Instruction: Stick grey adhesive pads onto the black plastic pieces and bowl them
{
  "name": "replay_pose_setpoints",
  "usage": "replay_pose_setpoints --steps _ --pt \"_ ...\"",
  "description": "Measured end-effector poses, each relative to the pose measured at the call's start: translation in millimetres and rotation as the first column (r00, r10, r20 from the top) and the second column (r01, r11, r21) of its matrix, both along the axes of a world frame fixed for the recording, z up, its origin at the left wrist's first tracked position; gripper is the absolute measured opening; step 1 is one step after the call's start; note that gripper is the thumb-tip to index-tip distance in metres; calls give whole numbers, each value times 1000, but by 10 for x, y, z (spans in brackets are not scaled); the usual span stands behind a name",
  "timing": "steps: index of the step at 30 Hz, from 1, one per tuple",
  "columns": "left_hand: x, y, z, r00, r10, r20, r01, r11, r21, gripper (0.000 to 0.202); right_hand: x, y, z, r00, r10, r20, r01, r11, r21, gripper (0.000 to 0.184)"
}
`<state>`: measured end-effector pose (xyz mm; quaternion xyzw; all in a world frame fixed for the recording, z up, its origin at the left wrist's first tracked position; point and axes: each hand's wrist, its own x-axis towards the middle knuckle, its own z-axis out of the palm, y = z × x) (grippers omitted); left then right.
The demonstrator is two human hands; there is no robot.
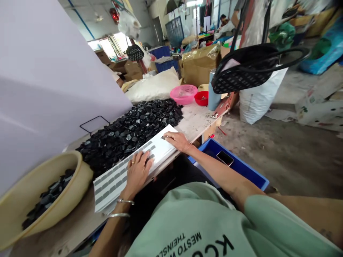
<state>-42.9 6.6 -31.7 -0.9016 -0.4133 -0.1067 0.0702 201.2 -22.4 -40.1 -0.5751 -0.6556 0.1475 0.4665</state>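
Observation:
A white sheet with rows of grey stickers (112, 180) lies along the near edge of the worktable (195, 119). My left hand (138, 171) rests flat on the middle of the sheet, fingers spread, with bangles at the wrist. My right hand (177, 140) presses on the sheet's far end, its fingertips pinching at a sticker near the corner. Just behind the sheet spreads a big heap of small black plastic caps (134, 130).
A beige basin (40, 200) with several black caps stands at the left. Pink basket (184, 94), red bowl (201, 98) and a blue cup (213, 94) sit at the table's far end. A blue crate (241, 171) holding a phone (225, 157) stands below right. A white panel (48, 78) rises on the left.

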Motion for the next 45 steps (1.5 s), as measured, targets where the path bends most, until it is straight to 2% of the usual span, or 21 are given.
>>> replay_pose_setpoints --steps 14,28,45 --pt "7 6 11 1000 8 -17 -8 1000 -11 42 22 7 -2 999 32 -40 -34 999 -31 21" --pt "-1 -15 -25 1000 3 16 -3 1000 20 44 1 -38 22 999 2 -37 -4 999 -34 22" --pt "-14 -44 -28 999 4 48 -4 1000 5 42 1 7 -53 998 6 -61 -7 1000 -11 29"
